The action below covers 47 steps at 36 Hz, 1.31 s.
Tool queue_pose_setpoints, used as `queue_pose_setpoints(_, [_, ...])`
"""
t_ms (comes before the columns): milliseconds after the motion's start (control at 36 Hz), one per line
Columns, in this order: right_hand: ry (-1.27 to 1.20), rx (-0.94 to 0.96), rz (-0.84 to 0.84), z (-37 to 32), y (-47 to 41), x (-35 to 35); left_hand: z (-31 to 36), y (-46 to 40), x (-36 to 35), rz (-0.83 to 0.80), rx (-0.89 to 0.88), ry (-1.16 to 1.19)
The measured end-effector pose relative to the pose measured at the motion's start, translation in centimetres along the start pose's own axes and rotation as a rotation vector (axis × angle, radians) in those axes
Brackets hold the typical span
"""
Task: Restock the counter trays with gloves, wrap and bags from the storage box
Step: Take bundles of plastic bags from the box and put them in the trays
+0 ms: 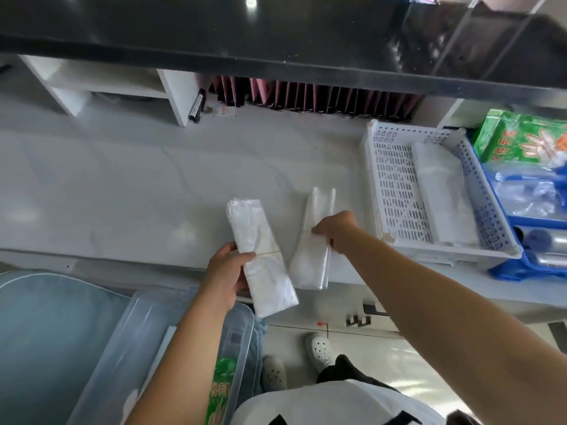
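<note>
The worktop (153,179) runs pale and wide under a dark upper ledge, with both arms reaching over its near edge. Below it on the left sits the clear storage box (147,348), and a green glove pack (222,391) is left inside, so unpacking looks unfinished.

At the right end stands the white tray (395,191), perforated, holding one flat stack of clear bags (441,194) along its right side; the left half shows bare mesh. Beside it, further right, the blue tray (506,216) already carries a green glove packet (521,139) and some clear plastic-wrapped goods, though what exactly they are is hard to tell.

The left hand (227,274) grips a banded bag bundle (260,256) round its middle, held over the worktop edge. The right hand (334,230) pinches a second bundle (316,240) at its band, just left of the white tray.

By my reading, restocking is part done: gloves and one bag stack are placed, while these two bundles probably go into the white tray next.
</note>
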State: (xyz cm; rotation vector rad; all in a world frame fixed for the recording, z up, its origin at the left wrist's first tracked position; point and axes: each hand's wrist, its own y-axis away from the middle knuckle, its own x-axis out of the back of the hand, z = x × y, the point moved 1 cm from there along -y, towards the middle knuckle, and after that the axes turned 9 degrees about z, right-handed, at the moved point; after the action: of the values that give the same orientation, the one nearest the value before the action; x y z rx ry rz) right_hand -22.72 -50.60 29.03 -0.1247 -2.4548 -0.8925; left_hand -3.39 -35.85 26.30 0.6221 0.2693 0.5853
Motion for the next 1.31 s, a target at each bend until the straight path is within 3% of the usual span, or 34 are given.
queue_pose_setpoints(83, [-0.09, 0.014, -0.082, -0.6, 1.3, 0.3, 0.2, 0.3, 0.5, -0.017, 0.0, 0.028])
queue_pose_setpoints(250, [-0.074, 0.254, -0.543, -2.2, 5.2, 2.3, 0.3, 0.9, 1.0, -0.097, 0.008, 0.04])
queue_pose_setpoints(361, [-0.1, 0.248, -0.688, -2.7, 7.4, 2.8, 0.5, 1.4, 0.8, -0.143, -0.015, 0.024])
queue_pose_setpoints(417, [-0.105, 0.21, -0.658, -2.0, 8.0, 2.3, 0.8, 1.8, 0.5, -0.183, -0.028, 0.061])
queue_pose_setpoints(583, [-0.168, 0.145, -0.249, 0.3, 8.3, 1.1, 0.7, 2.8, -0.7, -0.309, -0.052, 0.198])
queue_pose_setpoints(806, [-0.349, 0.014, -0.278, 0.2, 8.1, 2.5, 0.7, 4.3, -2.8, -0.449, -0.037, 0.234])
queue_pose_setpoints(1083, [-0.444, 0.019, -0.181, -0.2, 7.4, 7.8, 2.8, 6.2, -8.7, -0.542, -0.149, 0.028])
queue_pose_setpoints(1306, [-0.463, 0.262, -0.04, 1.5, 4.3, 16.4, 2.8, 8.2, -17.4, -0.627, -0.134, 0.084])
